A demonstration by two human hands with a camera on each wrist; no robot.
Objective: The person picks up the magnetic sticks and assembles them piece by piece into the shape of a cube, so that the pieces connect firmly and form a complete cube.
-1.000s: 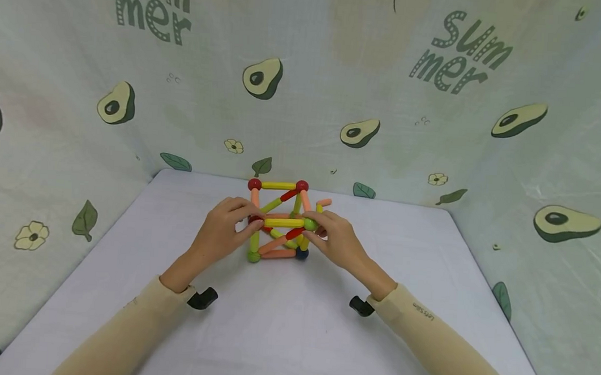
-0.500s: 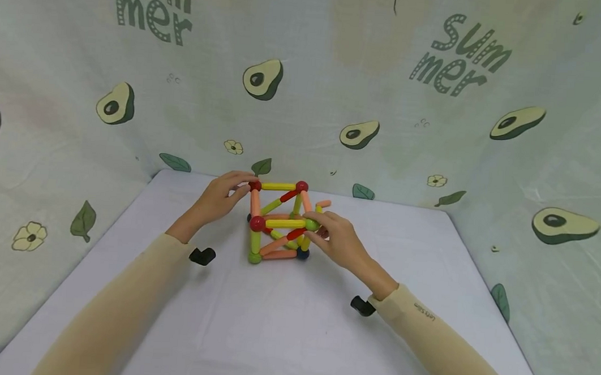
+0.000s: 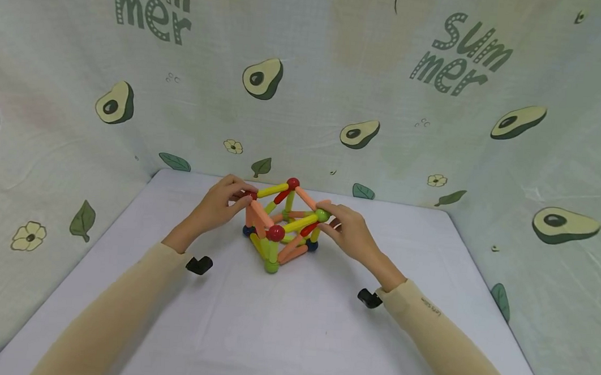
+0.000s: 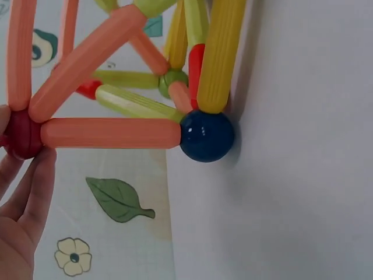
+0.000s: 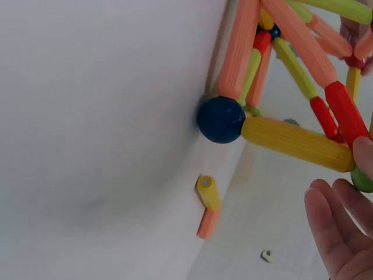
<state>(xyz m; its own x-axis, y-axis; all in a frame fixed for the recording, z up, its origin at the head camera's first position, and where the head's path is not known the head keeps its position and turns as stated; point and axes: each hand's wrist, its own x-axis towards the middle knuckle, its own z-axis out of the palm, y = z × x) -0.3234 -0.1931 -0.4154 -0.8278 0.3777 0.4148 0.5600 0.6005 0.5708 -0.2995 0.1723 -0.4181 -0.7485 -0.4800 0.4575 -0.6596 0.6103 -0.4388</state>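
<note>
A box-shaped frame of magnetic building rods and balls (image 3: 300,222) stands on the table, one corner towards me. My left hand (image 3: 220,206) pinches the red ball (image 4: 24,135) at its upper left corner between thumb and fingers. At the upper right corner, my right hand (image 3: 351,232) holds the green ball (image 3: 322,215) with thumb and fingertips. Nearest me on top is another red ball (image 3: 276,233), above a green ball (image 3: 272,267) on the table. A dark blue ball (image 4: 207,136) sits at the bottom, below the left hand.
Beyond the frame, a loose yellow rod (image 5: 208,193) and a salmon rod (image 5: 208,224) lie on the white table (image 3: 283,328). Behind and at both sides hangs a cloth (image 3: 306,86) printed with avocados.
My left hand has gone from the near red ball to the far left one. The frame has turned counterclockwise seen from above; my right hand has moved slightly right and away with its green ball.
</note>
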